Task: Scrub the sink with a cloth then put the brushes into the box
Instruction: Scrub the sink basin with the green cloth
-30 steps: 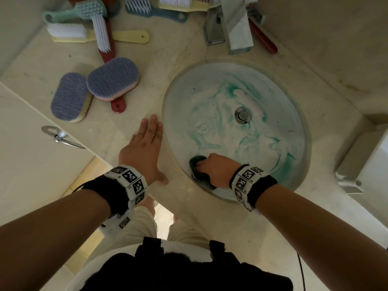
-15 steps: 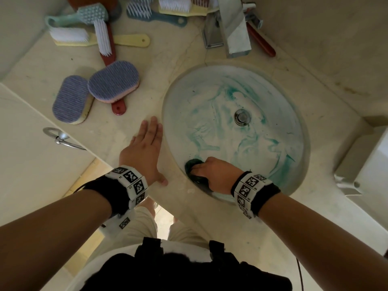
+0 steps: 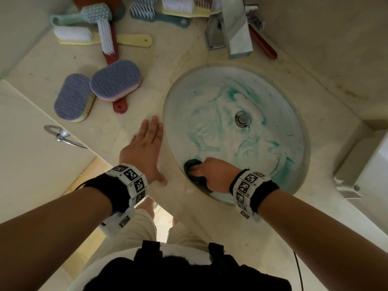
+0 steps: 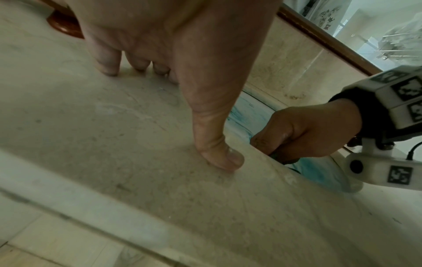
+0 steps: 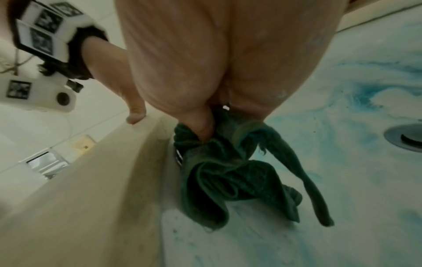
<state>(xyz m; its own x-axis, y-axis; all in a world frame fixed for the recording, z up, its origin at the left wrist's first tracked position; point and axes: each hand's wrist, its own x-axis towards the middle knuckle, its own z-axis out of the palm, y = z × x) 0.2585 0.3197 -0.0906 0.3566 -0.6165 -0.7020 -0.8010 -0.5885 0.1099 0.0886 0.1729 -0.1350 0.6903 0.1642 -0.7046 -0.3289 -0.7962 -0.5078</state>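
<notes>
The round sink (image 3: 294, 101) is smeared with white foam and teal streaks around its drain (image 3: 243, 119). My right hand (image 3: 212, 173) grips a crumpled dark green cloth (image 3: 190, 165) (image 5: 228, 180) against the near left wall of the basin. My left hand (image 3: 144, 148) (image 4: 182, 54) lies flat on the counter beside the sink rim, fingers straight. Several brushes lie at the back left of the counter: two purple-bristled scrub brushes (image 3: 73, 97) (image 3: 115, 79), a yellow-handled brush (image 3: 73, 34), a red-handled one (image 3: 107, 38), a mint one (image 3: 92, 14). No box is in view.
A chrome faucet (image 3: 231, 30) stands behind the sink with a red-handled brush (image 3: 262, 44) to its right. More brushes (image 3: 159, 13) lie along the back wall. A cabinet door with a metal handle (image 3: 60, 135) is at the left, a white fixture (image 3: 365, 171) at the right.
My right hand has slid the cloth a little leftward along the near wall of the basin. The left hand has stayed flat on the counter.
</notes>
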